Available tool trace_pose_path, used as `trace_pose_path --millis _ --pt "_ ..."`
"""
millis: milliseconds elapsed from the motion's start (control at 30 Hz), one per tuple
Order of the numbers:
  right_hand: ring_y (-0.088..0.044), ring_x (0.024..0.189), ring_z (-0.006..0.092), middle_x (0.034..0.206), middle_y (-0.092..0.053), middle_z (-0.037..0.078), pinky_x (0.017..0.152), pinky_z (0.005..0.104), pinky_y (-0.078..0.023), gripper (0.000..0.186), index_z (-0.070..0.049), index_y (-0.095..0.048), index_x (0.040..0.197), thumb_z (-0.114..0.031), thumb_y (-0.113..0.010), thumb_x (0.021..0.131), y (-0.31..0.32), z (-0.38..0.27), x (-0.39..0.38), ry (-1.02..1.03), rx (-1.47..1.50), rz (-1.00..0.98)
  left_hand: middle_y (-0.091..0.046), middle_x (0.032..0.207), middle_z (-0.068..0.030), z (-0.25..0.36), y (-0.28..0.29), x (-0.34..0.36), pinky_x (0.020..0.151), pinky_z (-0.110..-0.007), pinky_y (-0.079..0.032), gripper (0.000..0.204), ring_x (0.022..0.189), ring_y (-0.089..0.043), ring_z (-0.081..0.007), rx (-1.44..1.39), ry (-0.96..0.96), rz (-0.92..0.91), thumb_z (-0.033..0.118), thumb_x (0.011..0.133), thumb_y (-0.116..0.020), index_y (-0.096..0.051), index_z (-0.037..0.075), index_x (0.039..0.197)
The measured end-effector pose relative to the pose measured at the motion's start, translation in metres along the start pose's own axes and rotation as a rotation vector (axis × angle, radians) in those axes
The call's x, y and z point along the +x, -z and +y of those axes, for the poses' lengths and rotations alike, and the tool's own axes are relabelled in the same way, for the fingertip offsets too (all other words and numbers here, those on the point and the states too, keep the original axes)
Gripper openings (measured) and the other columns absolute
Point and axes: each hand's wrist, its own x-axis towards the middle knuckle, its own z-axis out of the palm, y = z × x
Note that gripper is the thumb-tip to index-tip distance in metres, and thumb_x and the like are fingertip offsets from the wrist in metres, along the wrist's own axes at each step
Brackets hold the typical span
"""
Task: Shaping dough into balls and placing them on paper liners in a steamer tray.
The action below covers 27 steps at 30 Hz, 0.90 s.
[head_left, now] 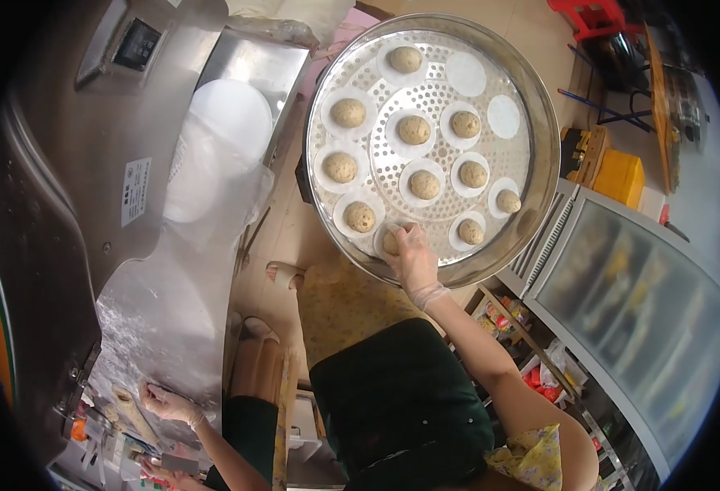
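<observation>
My right hand [417, 260], in a clear glove, is at the near rim of a big round steamer tray [546, 164]. Its fingers close around a speckled dough bun [389, 242] on a white paper round, partly hidden by the fingers. Several similar dough buns [414, 130] sit on paper rounds across the perforated tray. Two paper rounds [504, 116] at the upper right hold no bun. Down at the lower left, my gloved left hand [170, 405] has its fingers curled over the floured metal worktop [167, 303], beside a long dough piece [137, 419]. Whatever its fingers hold is too small to make out.
A steel machine [57, 164] stands along the left. White paper rounds [233, 114] lie stacked in a metal trough beside it. At right is a glass-door cabinet [630, 311], with a yellow box [619, 176] behind it. Another hand [162, 473] shows at the lower left.
</observation>
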Motion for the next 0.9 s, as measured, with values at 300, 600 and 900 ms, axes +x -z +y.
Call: trace_pose_path --millis 300,600,900 --pt "-0.057 0.109 0.0316 0.126 -0.055 0.011 0.079 0.0432 -0.055 0.057 -0.013 -0.056 0.129 -0.021 -0.078 0.077 0.022 -0.009 -0.003 -0.001 -0.052 -0.005 -0.066 0.114 -0.0144 0.012 0.001 0.002 0.090 -0.037 -0.053 0.022 0.104 -0.064 -0.0278 -0.018 0.014 -0.001 0.012 0.100 -0.057 -0.065 -0.001 0.116" --pt "-0.058 0.112 0.0342 0.126 -0.057 0.014 0.087 0.0443 -0.053 0.056 -0.009 -0.057 0.126 -0.019 -0.078 0.075 0.071 0.091 -0.024 -0.224 -0.293 0.136 -0.065 0.113 -0.0128 0.005 0.003 0.003 0.091 -0.035 -0.053 0.022 0.103 -0.063 -0.0247 0.031 0.056 -0.023 0.010 0.100 -0.057 -0.065 -0.001 0.117" --pt "-0.061 0.107 0.0333 0.120 -0.058 0.014 0.084 0.0438 -0.054 0.054 -0.012 -0.058 0.125 -0.015 -0.075 0.074 0.061 0.102 -0.019 -0.355 -0.101 0.053 -0.064 0.115 -0.0136 -0.002 -0.001 0.004 0.091 -0.035 -0.052 0.026 0.104 -0.063 -0.0257 0.027 0.014 -0.023 0.016 0.100 -0.058 -0.065 -0.001 0.118"
